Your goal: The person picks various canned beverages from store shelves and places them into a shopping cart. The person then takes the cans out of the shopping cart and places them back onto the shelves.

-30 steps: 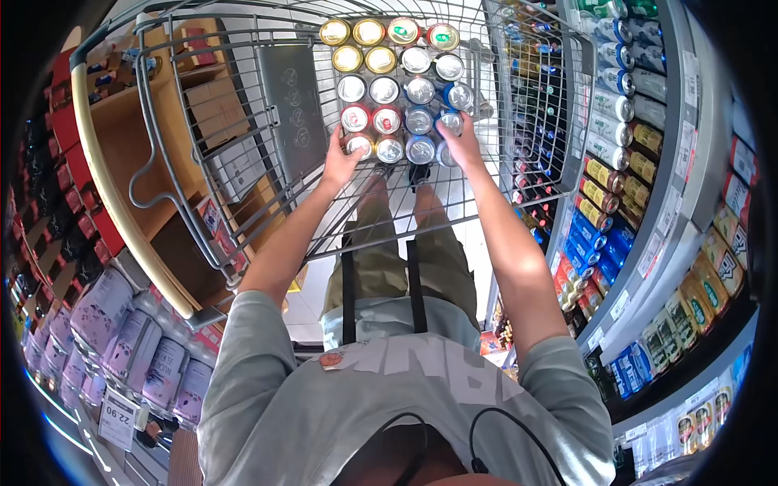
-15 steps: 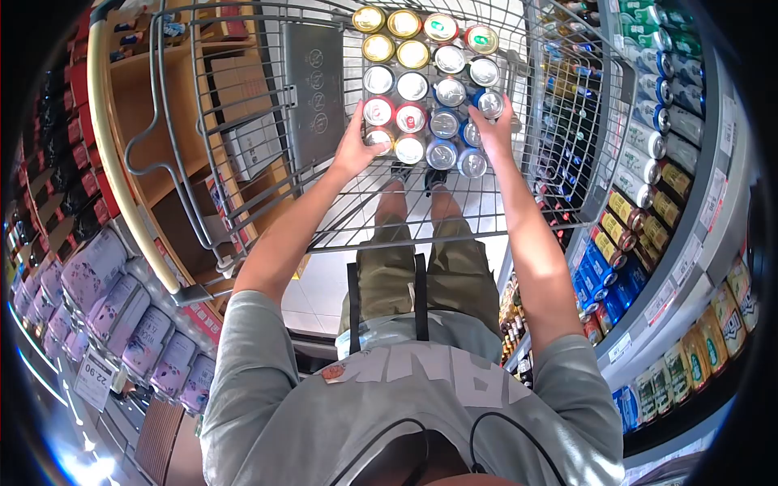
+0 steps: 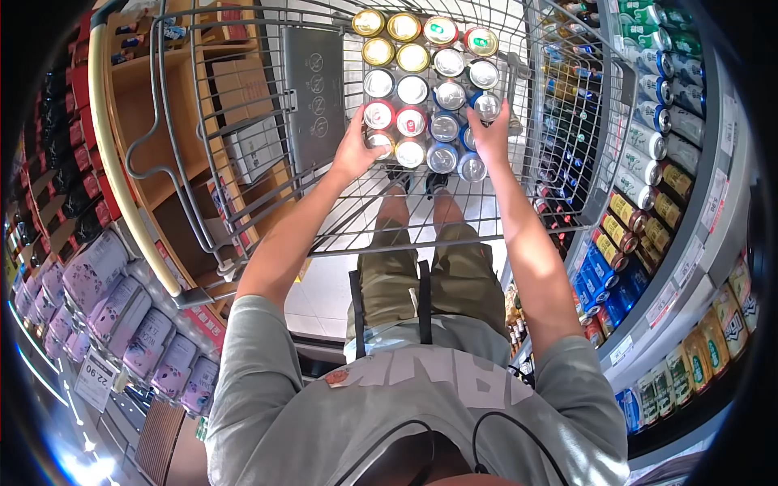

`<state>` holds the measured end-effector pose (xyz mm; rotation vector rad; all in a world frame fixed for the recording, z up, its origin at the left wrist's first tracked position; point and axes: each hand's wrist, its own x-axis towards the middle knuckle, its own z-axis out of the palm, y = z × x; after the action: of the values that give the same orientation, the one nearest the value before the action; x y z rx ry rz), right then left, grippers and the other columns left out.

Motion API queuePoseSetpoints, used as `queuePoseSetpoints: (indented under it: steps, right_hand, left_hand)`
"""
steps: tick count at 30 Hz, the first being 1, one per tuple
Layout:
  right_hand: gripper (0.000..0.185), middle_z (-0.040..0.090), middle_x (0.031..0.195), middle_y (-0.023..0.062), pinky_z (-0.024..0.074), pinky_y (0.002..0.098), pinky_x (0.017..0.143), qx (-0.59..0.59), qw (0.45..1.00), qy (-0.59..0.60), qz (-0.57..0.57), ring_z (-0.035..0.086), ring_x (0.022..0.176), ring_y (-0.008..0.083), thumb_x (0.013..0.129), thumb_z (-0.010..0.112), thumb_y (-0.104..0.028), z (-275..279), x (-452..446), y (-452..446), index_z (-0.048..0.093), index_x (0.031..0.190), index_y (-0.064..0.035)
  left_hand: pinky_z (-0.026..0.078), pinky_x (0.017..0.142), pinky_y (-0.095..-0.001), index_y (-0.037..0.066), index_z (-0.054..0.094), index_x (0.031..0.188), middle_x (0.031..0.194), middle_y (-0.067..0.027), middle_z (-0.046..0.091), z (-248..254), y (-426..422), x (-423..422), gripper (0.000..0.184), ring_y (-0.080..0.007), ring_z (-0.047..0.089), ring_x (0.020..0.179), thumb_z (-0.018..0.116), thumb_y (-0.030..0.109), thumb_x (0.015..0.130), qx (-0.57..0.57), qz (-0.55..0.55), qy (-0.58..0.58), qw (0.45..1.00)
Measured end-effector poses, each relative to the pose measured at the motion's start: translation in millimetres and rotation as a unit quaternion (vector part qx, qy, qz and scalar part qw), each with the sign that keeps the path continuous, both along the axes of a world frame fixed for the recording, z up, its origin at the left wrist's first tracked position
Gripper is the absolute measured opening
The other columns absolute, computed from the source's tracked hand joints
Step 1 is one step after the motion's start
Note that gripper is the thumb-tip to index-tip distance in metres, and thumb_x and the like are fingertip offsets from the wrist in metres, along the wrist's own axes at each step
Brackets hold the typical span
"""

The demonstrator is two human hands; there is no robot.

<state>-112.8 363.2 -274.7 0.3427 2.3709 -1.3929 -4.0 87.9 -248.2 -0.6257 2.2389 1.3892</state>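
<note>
Rows of drink cans (image 3: 412,89) stand upright with their tops facing me inside a wire shopping cart (image 3: 405,243). My left hand (image 3: 352,154) curls round the near left corner, its thumb on the corner can (image 3: 381,147) and its fingers along the side of a red-rimmed can (image 3: 378,114). On the right, a blue-sided can (image 3: 487,106) sits between the thumb and fingers of my right hand (image 3: 491,139). Silver-and-blue cans (image 3: 443,157) stand beside that hand. Gold-rimmed cans (image 3: 403,27) and green-marked cans (image 3: 480,41) fill the far rows. Some finger parts are hidden.
A grey flap (image 3: 314,97) hangs at the cart's left, near its pale handle (image 3: 121,178). Wooden shelving (image 3: 154,105) stands behind that. Shelves of cans (image 3: 640,194) line the right; purple-patterned packs (image 3: 142,324) lie at lower left.
My right hand shifts slightly, and the blue-sided can between its fingers moves a little left and nearer me. My left hand stays at the corner cans.
</note>
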Motion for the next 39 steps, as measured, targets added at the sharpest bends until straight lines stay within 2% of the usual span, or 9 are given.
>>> queuePoseSetpoints:
  steps: [5,11,17,21,28,34,39]
  right_hand:
    - [0.103,0.034,0.152,0.0360,0.0299,0.0393,0.117,0.034,0.999,-0.001,0.016,0.037,0.143,0.0410,0.087,0.073,-0.045,4.5,1.1,-2.9,0.015,0.153,0.0096]
    - [0.091,0.039,0.151,0.0321,0.0324,0.0389,0.115,0.036,0.998,-0.053,0.008,0.041,0.140,0.0410,0.094,0.062,-0.047,9.1,-1.0,-5.1,0.018,0.155,0.0045]
    - [0.087,0.040,0.152,0.0282,0.0334,0.0376,0.114,-0.002,0.999,-0.042,0.020,0.043,0.140,0.0373,0.095,0.062,-0.046,10.4,-1.2,-2.0,0.021,0.155,0.0033]
    - [0.087,0.041,0.151,0.0265,0.0319,0.0359,0.115,-0.049,0.998,-0.026,-0.005,0.043,0.139,0.0327,0.094,0.066,-0.041,6.2,-0.1,-3.5,0.022,0.154,0.0051]
    - [0.088,0.035,0.154,0.0286,0.0272,0.0377,0.117,-0.033,0.995,-0.083,-0.034,0.038,0.142,0.0346,0.094,0.065,-0.041,2.8,-1.5,0.9,0.020,0.154,0.0062]
    - [0.080,0.035,0.154,0.0286,0.0256,0.0376,0.118,-0.075,0.990,-0.096,-0.075,0.034,0.144,0.0350,0.098,0.060,-0.040,-8.9,-2.1,8.4,0.023,0.153,0.0052]
    - [0.073,0.041,0.151,0.0264,0.0289,0.0371,0.116,-0.067,0.991,-0.094,-0.070,0.040,0.140,0.0332,0.100,0.057,-0.037,-1.4,-1.3,8.2,0.028,0.152,0.0034]
  left_hand:
    - [0.039,0.115,-0.0395,0.000,0.014,0.156,0.151,-0.0215,0.041,2.4,-0.1,-1.2,0.111,-0.0303,0.044,0.139,0.088,0.013,0.074,-0.013,-0.012,0.000,1.000]
    - [0.040,0.114,-0.0397,0.000,0.018,0.154,0.150,-0.0208,0.041,-6.7,-2.5,1.0,0.109,-0.0307,0.046,0.137,0.089,0.014,0.072,-0.009,-0.014,0.024,1.000]
    - [0.040,0.114,-0.0399,0.000,0.018,0.154,0.149,-0.0210,0.041,2.2,-0.9,-2.2,0.110,-0.0312,0.046,0.137,0.089,0.014,0.071,-0.021,-0.024,0.022,0.999]
    - [0.040,0.114,-0.0401,-0.001,0.016,0.154,0.150,-0.0229,0.040,-5.8,-2.5,0.4,0.111,-0.0327,0.046,0.137,0.089,0.014,0.071,-0.001,-0.012,0.019,1.000]
    - [0.039,0.114,-0.0394,-0.005,0.012,0.155,0.149,-0.0257,0.040,-4.2,-1.2,-0.3,0.115,-0.0327,0.046,0.137,0.088,0.013,0.070,0.031,0.016,0.004,0.999]
    - [0.039,0.114,-0.0389,-0.006,0.009,0.155,0.148,-0.0269,0.041,-3.9,-3.0,0.1,0.118,-0.0323,0.046,0.137,0.089,0.013,0.070,0.064,0.038,-0.007,0.997]
    - [0.038,0.115,-0.0386,-0.007,0.010,0.155,0.148,-0.0273,0.041,-17.7,-5.7,4.6,0.119,-0.0325,0.045,0.138,0.090,0.017,0.069,0.056,0.034,-0.001,0.998]
